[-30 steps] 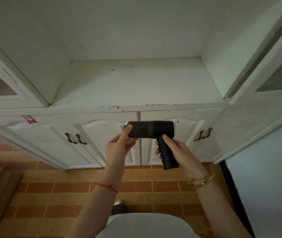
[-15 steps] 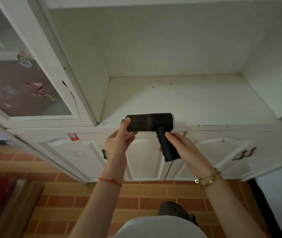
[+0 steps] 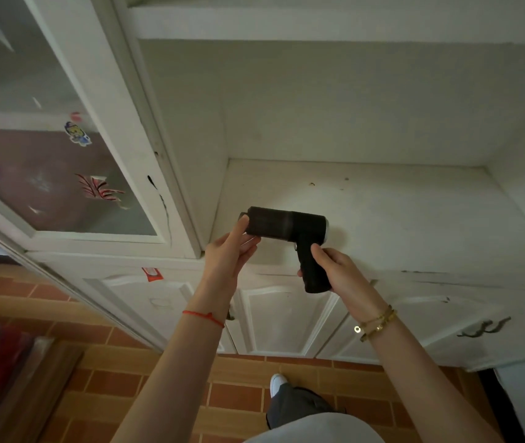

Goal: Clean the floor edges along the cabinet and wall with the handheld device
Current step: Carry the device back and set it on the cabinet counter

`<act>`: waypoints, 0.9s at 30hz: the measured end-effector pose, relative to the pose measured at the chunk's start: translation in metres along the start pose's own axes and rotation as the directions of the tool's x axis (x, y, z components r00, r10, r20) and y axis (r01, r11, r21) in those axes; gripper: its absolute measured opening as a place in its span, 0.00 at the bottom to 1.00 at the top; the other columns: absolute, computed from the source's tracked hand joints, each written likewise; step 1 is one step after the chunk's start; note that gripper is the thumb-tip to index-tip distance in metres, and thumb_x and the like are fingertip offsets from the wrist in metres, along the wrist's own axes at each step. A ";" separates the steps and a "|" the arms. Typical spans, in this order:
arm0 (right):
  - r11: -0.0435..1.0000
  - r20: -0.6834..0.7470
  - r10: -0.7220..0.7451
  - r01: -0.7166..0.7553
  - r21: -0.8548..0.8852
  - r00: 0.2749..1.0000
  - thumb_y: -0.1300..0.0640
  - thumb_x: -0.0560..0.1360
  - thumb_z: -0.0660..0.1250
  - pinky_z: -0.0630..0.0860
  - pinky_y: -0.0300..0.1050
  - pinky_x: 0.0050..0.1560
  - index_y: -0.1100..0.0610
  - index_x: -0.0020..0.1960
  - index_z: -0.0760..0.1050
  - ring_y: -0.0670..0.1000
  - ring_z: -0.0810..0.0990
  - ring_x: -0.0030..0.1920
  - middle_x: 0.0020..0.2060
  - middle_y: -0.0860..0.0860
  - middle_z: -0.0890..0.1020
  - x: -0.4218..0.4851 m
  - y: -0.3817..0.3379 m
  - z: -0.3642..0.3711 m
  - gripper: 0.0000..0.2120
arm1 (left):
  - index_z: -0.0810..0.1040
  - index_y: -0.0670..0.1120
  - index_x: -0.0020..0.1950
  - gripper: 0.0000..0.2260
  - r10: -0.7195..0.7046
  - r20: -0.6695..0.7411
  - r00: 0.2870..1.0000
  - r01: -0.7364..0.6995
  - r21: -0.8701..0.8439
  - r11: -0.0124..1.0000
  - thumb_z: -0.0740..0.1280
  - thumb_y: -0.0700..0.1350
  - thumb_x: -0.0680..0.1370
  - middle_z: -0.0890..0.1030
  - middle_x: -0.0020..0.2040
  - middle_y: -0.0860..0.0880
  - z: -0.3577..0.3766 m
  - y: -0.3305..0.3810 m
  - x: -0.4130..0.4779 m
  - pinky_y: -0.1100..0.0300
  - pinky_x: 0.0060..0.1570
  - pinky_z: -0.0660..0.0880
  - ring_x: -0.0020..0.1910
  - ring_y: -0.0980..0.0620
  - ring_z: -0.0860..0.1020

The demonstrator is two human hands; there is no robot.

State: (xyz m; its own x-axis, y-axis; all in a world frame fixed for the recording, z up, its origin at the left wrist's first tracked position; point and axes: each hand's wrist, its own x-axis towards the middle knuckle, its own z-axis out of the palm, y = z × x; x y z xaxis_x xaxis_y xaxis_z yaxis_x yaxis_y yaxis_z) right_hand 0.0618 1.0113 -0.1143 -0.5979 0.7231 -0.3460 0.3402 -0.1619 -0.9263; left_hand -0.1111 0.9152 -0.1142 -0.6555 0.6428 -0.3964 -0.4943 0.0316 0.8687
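A black handheld vacuum (image 3: 286,226) with a pistol-style handle hangs in the air in front of the white cabinet's open shelf (image 3: 382,212). My right hand (image 3: 334,270) is closed around its handle, barrel pointing left. My left hand (image 3: 231,251) pinches the barrel's front end between thumb and fingers. The white cabinet base (image 3: 283,318) with panelled doors stands below, and its foot meets the orange brick-pattern floor (image 3: 146,388).
A glass cabinet door (image 3: 50,148) with stickers stands open on the left. Dark handles (image 3: 485,327) sit on the lower right door. A wooden board (image 3: 31,394) and something pink lie at the lower left. My shoe (image 3: 276,383) is near the cabinet base.
The view has tilted upward and shifted left, bringing the glass door into sight. Both hands hold the vacuum the same way, now higher, level with the shelf.
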 end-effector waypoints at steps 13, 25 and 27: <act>0.997 0.034 -0.056 0.057 -0.044 0.998 0.47 0.81 0.58 0.77 0.45 0.48 0.60 0.55 0.76 0.52 0.83 0.45 0.45 0.57 0.85 0.115 -0.047 -0.029 0.17 | 0.72 0.44 0.70 0.17 0.072 0.039 0.997 -0.067 -0.124 0.990 0.60 0.47 0.82 0.78 0.67 0.44 0.051 0.020 0.080 0.48 0.65 0.75 0.62 0.45 0.79; 0.995 -0.048 0.058 -0.061 -0.073 0.997 0.47 0.78 0.64 0.74 0.45 0.43 0.58 0.38 0.74 0.56 0.79 0.44 0.43 0.57 0.79 0.227 -0.065 -0.007 0.17 | 0.64 0.47 0.76 0.20 0.078 -0.077 0.994 -0.073 0.067 0.995 0.55 0.51 0.84 0.67 0.74 0.49 0.069 0.039 0.161 0.47 0.64 0.74 0.62 0.47 0.73; 0.993 -0.081 0.069 -0.076 -0.087 0.994 0.48 0.78 0.65 0.72 0.43 0.39 0.58 0.34 0.70 0.55 0.76 0.40 0.36 0.54 0.76 0.238 -0.069 -0.003 0.19 | 0.63 0.47 0.76 0.21 0.069 -0.065 0.995 -0.065 0.066 0.996 0.55 0.51 0.84 0.68 0.69 0.50 0.070 0.042 0.172 0.50 0.60 0.75 0.60 0.47 0.73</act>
State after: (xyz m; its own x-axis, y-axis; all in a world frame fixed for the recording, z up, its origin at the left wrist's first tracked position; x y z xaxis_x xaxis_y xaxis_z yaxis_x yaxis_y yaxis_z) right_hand -0.1016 1.1971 -0.1325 -0.5124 0.7621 -0.3958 0.4462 -0.1575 -0.8810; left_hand -0.2047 1.0805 -0.1249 -0.7237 0.5924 -0.3539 -0.4121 0.0403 0.9102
